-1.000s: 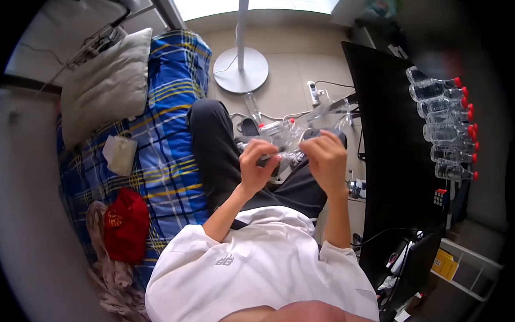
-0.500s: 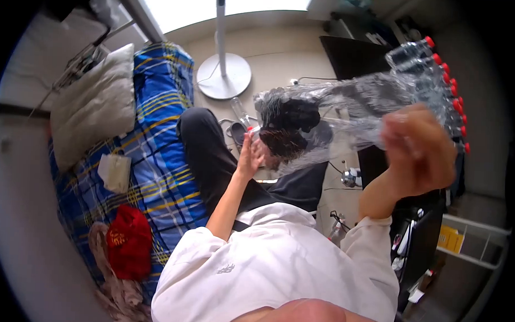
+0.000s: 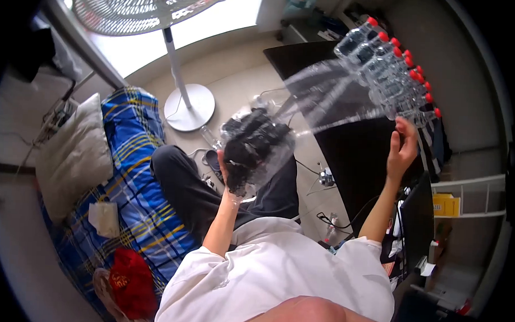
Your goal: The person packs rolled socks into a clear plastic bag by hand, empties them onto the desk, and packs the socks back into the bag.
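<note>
My left hand (image 3: 227, 185) is closed on a clear plastic bag (image 3: 280, 164) with a dark, crumpled bundle (image 3: 255, 141) inside. The bundle hides most of the fingers, though the thumb shows at its left side. From there the clear plastic stretches to the right, over the dark table, towards a row of clear bottles with red caps (image 3: 380, 66). Just below these bottles my right hand (image 3: 403, 149) is raised, thumb and fingers apart, with nothing visible in it. Whether its fingertips touch the nearest bottle or the plastic, I cannot tell.
A white standing fan (image 3: 190, 107) stands ahead on the tiled floor. To the left, a bed with a blue plaid cover (image 3: 135, 122) holds a pillow (image 3: 76, 154), a tissue pack (image 3: 103, 219) and a red cloth (image 3: 131, 284). The dark table (image 3: 348, 164) runs along the right.
The view has shifted, bringing the fan's head into sight. My right hand has moved away from the near plastic towards the bottles and opened. The bundle now sits lower over my left hand.
</note>
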Demonstrator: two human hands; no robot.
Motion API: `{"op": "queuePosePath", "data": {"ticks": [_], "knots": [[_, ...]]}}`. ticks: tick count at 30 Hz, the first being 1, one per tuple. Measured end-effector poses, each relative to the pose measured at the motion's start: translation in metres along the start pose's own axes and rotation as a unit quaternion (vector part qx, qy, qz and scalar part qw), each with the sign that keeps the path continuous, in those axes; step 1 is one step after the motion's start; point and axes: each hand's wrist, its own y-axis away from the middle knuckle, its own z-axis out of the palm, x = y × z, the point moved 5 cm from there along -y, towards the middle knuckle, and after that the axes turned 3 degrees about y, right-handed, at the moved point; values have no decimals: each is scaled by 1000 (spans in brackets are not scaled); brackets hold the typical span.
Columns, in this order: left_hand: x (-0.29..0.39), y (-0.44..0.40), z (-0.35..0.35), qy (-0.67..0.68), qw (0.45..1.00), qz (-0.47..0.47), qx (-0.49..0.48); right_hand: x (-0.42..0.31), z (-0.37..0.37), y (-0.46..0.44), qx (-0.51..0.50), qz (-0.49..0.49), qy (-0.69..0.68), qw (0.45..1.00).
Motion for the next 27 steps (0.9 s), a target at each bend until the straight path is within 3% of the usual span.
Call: {"op": "queuePosePath", "data": {"ticks": [3, 7, 8, 10, 11, 13, 14, 15, 17, 19, 21, 27], "knots": [[7, -26, 22, -74, 996, -15, -45, 79, 10, 97, -43, 204, -49, 977], [33, -70, 81, -210, 976, 31, -39, 78, 27, 138, -158, 128, 95, 974], [30, -80, 108, -147, 979, -57, -128, 83, 33, 146, -180, 119, 132, 968], [33, -97, 135, -144, 970, -148, -132, 80, 39, 148, -150, 121, 153, 969], [20, -99, 170, -297, 949, -98, -48, 77, 40, 149, -140, 118, 164, 969], [0, -113, 218, -425, 902, -71, 10, 75, 39, 145, -134, 127, 172, 968], [-3, -129, 226, -457, 880, -122, -30, 74, 39, 146, -133, 131, 169, 968], [-14, -135, 242, -513, 853, -98, -6, 72, 38, 146, -115, 110, 170, 973], [-30, -159, 259, -458, 865, -201, -35, 74, 38, 148, -110, 130, 170, 971], [-54, -186, 273, -269, 882, -385, -23, 78, 37, 149, -128, 147, 161, 967], [-84, -179, 332, -439, 828, -322, -136, 83, 38, 151, -120, 156, 169, 966], [-131, -194, 399, -472, 799, -342, -151, 86, 36, 153, -113, 197, 119, 967]]}}
